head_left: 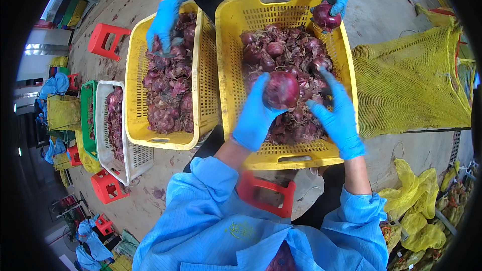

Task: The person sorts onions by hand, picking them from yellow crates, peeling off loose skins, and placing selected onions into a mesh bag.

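Observation:
My left hand (255,118), in a blue glove, is closed round a large red onion (282,90) above the yellow crate (226,70) in front of me. Beside it my right hand (337,118), gloved alike, has its thumb and fingers spread apart with nothing between them. Its fingertips reach close to another red onion (322,63); whether they touch it I cannot tell. Red onions and loose dry skins (306,131) fill the crate's bottom.
Across from me, a co-worker's hand (163,27) reaches into a second yellow crate (201,80) of onions; the other holds an onion (327,16). A yellow mesh sack (406,80) lies right. White crate (138,160), green crate (88,120) and red stools (108,185) stand left.

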Demonstrator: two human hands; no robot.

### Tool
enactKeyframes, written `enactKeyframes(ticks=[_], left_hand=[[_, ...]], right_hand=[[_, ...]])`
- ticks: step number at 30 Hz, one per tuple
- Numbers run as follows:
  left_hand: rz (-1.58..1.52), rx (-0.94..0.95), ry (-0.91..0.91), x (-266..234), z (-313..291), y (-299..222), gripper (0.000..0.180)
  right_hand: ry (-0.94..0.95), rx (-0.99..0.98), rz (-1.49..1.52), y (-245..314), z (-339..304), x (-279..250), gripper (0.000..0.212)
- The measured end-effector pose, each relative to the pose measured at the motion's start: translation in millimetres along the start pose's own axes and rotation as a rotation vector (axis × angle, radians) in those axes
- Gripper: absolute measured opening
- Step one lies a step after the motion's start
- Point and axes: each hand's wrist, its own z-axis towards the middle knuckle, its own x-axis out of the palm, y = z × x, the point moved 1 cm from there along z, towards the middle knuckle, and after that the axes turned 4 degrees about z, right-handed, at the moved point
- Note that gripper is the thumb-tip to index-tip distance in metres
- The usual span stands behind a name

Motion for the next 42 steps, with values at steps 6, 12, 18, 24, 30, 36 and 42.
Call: enactKeyframes(ticks=[6,12,18,24,30,36,42], left_hand=[[0.354,0.184,0.033,18,-6,17,0.038],[0.594,0.172,0.052,18,-11,-3,0.04],[0.688,0.251,0.05,25,-12,-5,0.037],[0.716,0.34,0.162,20,-7,1,0.037],[0.764,0.373,0.189,20,-3,8,0.031],[0.74,0.327,0.068,16,-6,0,0.027],[0.95,0.401,-0.066,18,-10,-26,0.043]], right_hand=[[0.078,0.054,0.516,-16,-6,44,0.093],[0.146,0.243,0.945,-1,-6,26,0.086],[0.203,0.306,1.181,-13,-9,12,0.066],[0.27,0.33,1.37,-24,-8,7,0.057],[0.18,0.349,1.206,-23,-2,3,0.071],[0.156,0.429,1.373,-25,-8,4,0.07],[0.221,0.349,1.458,-18,-10,2,0.07]])
